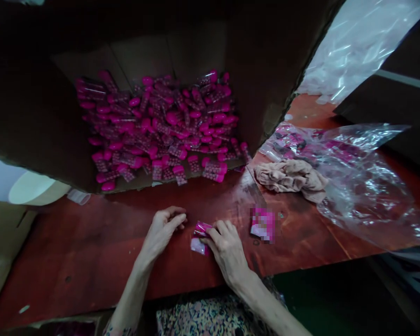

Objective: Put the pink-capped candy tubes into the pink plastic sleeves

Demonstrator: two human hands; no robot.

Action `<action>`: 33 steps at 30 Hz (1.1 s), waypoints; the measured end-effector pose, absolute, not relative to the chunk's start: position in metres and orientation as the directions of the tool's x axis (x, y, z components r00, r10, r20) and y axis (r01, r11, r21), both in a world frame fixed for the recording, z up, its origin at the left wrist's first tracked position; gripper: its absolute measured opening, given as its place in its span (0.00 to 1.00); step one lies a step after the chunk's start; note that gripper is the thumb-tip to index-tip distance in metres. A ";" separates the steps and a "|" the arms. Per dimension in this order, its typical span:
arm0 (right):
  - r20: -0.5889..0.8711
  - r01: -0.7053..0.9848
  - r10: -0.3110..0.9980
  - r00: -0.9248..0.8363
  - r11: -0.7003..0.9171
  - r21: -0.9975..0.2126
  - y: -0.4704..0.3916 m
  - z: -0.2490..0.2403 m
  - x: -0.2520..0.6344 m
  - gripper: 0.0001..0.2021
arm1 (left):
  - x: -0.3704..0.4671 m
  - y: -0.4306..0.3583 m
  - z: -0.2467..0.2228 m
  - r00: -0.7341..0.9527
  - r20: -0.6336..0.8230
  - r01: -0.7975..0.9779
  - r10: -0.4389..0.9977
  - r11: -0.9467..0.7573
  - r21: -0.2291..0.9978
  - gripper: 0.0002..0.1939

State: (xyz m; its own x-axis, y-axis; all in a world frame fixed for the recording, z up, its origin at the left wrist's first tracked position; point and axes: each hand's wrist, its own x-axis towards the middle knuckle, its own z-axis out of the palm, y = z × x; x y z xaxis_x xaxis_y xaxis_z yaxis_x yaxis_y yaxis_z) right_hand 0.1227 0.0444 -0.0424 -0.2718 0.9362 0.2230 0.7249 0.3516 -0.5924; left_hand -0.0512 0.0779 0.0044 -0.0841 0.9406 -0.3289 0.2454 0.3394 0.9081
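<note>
My right hand [227, 245] has its fingers closed on a small shiny pink packet [202, 228] at the table's middle. A whitish, pale flap [198, 246] shows just below the pink part, partly under the fingers. To the left of it, my left hand [165, 227] hovers close to the tabletop with its fingers loosely curled and nothing visible in them. Beyond both hands a large cardboard box [266, 93] lies open towards me. Inside is a heap of small clear tubes with pink caps [171, 123], filled with pinkish beads.
A pink card or packet [262, 225] lies right of my right hand on the red table [91, 247]. Farther right are a crumpled cloth [292, 177] and a clear plastic bag [367, 191]. A pale bowl [38, 188] and a small clear cup [79, 196] stand left of the box.
</note>
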 end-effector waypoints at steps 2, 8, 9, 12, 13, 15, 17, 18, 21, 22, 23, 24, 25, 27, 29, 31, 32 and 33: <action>0.229 0.725 0.941 -0.247 0.337 -0.601 0.044 -0.046 0.123 0.02 | -0.047 0.075 0.005 -0.068 -0.316 0.280 0.946 0.322 0.904 0.13; 0.256 0.649 0.941 -0.221 0.338 -0.682 0.043 -0.040 0.129 0.05 | -0.026 0.054 0.002 -0.117 -0.314 0.313 0.942 0.335 0.889 0.15; 0.266 0.620 0.941 -0.211 0.339 -0.708 0.042 -0.039 0.129 0.05 | -0.022 0.051 0.002 -0.126 -0.313 0.328 0.942 0.337 0.882 0.15; 0.324 0.533 0.929 -0.181 0.369 -0.762 0.039 -0.038 0.128 0.07 | -0.012 0.045 0.001 -0.101 -0.317 0.284 0.943 0.333 0.899 0.10; 0.346 0.516 0.924 -0.164 0.379 -0.768 0.039 -0.038 0.127 0.08 | -0.010 0.045 0.001 -0.092 -0.317 0.225 0.944 0.330 0.917 0.08; 0.370 0.482 0.924 -0.096 0.368 -0.795 0.039 -0.038 0.127 0.10 | -0.007 0.045 0.000 -0.120 -0.319 0.084 0.940 0.330 0.940 0.06; 0.324 0.433 0.946 0.009 0.289 -0.854 0.039 -0.035 0.126 0.17 | -0.005 0.045 0.000 -0.193 -0.337 -0.042 0.922 0.335 0.941 0.04; 0.270 0.396 0.962 0.042 0.232 -0.889 0.039 -0.034 0.126 0.21 | -0.003 0.045 0.000 -0.223 -0.353 -0.096 0.909 0.340 0.935 0.04; 0.054 0.240 0.998 -0.015 0.056 -0.969 0.037 -0.028 0.125 0.13 | 0.002 0.044 0.000 -0.276 -0.393 -0.242 0.877 0.332 0.912 0.04; 0.000 0.191 0.999 -0.053 0.010 -0.982 0.037 -0.027 0.124 0.08 | 0.004 0.044 0.000 -0.291 -0.403 -0.283 0.868 0.324 0.903 0.04; -0.036 0.151 0.996 -0.078 -0.024 -0.988 0.036 -0.025 0.123 0.06 | 0.005 0.043 -0.001 -0.306 -0.411 -0.316 0.859 0.316 0.895 0.04; -0.056 0.122 0.995 -0.087 -0.045 -0.991 0.035 -0.024 0.121 0.06 | 0.006 0.043 -0.001 -0.321 -0.418 -0.343 0.850 0.307 0.888 0.04; -0.065 0.109 0.994 -0.086 -0.056 -0.993 0.035 -0.023 0.120 0.07 | 0.007 0.042 -0.002 -0.333 -0.425 -0.365 0.842 0.301 0.881 0.05; -0.056 0.119 0.994 -0.091 -0.045 -0.992 0.034 -0.022 0.116 0.07 | 0.007 0.041 -0.003 -0.351 -0.440 -0.410 0.827 0.287 0.866 0.05; -0.029 0.157 0.994 -0.105 -0.012 -0.988 0.035 -0.021 0.113 0.08 | 0.005 0.040 -0.003 -0.369 -0.453 -0.458 0.812 0.265 0.849 0.06; -0.001 0.206 0.994 -0.108 0.021 -0.978 0.034 -0.020 0.110 0.10 | 0.004 0.040 -0.003 -0.385 -0.461 -0.498 0.800 0.241 0.833 0.07; 0.009 0.226 0.994 -0.111 0.034 -0.974 0.034 -0.020 0.108 0.12 | 0.004 0.039 -0.003 -0.389 -0.463 -0.513 0.797 0.230 0.827 0.07; 0.014 0.239 0.993 -0.114 0.041 -0.970 0.034 -0.019 0.107 0.13 | 0.004 0.038 -0.003 -0.391 -0.464 -0.525 0.795 0.221 0.822 0.08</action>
State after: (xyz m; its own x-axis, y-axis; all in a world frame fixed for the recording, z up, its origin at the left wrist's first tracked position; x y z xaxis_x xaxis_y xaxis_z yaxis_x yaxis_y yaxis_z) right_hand 0.1065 0.0335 -0.0193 -0.1141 0.9934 0.0140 0.2393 0.0411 -0.9701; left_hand 0.0042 0.0385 -0.0031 -0.3909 0.7950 -0.4639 -0.5251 0.2213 0.8217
